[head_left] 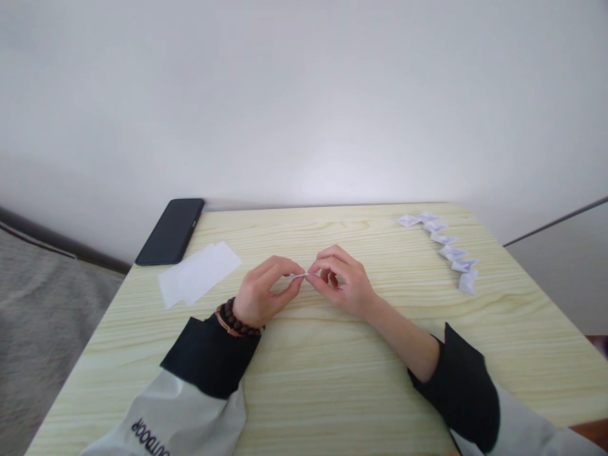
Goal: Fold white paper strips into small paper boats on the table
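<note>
A small folded piece of white paper (297, 275) is pinched between my two hands, seen nearly edge-on above the middle of the table. My left hand (268, 288), with a dark beaded bracelet at the wrist, grips its left part between thumb and fingers. From the other side, my right hand (342, 278) pinches it, the fingertips of both hands almost touching. Much of the paper is hidden behind the fingers, so its exact shape is unclear. Beside my left hand lie a few flat white paper sheets (199, 273), overlapping one another.
A black smartphone (171, 232) lies at the table's back left corner. Several folded white paper boats (452, 252) form a curved row at the right. The wooden table (327, 392) meets a white wall (304, 101) behind. Grey fabric (42, 329) shows at the left.
</note>
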A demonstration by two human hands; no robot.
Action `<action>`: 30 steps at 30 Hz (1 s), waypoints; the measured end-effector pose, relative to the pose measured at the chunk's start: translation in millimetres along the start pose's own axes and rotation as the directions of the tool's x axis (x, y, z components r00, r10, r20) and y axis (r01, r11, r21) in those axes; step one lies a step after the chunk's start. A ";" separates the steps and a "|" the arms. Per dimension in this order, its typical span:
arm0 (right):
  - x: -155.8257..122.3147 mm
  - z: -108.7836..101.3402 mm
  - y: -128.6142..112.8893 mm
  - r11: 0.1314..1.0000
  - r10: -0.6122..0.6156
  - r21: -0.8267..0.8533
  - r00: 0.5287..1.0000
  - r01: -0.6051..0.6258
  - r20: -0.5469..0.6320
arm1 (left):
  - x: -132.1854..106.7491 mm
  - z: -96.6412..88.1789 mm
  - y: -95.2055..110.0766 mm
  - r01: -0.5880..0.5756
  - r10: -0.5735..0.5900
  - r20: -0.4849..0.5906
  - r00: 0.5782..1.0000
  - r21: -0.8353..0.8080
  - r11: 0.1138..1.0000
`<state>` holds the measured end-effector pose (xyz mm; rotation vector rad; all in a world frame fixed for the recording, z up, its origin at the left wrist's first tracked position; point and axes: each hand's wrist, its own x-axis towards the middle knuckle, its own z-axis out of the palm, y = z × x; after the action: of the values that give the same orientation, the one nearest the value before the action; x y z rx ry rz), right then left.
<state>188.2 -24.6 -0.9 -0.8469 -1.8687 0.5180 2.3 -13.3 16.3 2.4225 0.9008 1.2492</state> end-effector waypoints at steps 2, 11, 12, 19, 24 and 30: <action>-0.1 0.0 0.3 1.000 -0.018 -0.015 1.000 0.018 0.002 | 0.4 0.2 -0.7 -0.045 0.045 -0.010 0.999 -0.006 0.999; 1.5 0.1 -1.8 0.996 -0.012 -0.093 0.998 0.017 0.055 | 1.3 0.7 0.6 -0.065 0.067 -0.030 0.997 0.046 0.997; 1.7 0.2 -2.0 0.997 0.002 -0.083 0.999 0.002 0.051 | 1.1 0.8 0.8 -0.050 0.051 -0.028 0.998 0.044 0.998; 3.6 0.3 -1.0 0.994 0.101 0.044 0.995 -0.100 -0.021 | -3.4 1.8 -1.3 0.154 -0.156 0.047 0.987 0.047 0.987; 3.6 0.0 -0.6 0.988 0.153 0.041 0.987 -0.152 -0.039 | -2.1 1.6 -1.6 0.165 -0.166 0.014 0.986 0.025 0.986; 5.2 -2.4 -5.5 0.992 0.122 -0.021 0.992 -0.122 -0.029 | -0.4 1.1 -3.5 0.238 -0.238 0.008 0.971 -0.012 0.971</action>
<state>187.2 -24.4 6.9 -0.9836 -1.8089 0.5587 1.6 -10.8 13.7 2.2270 1.1383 1.1537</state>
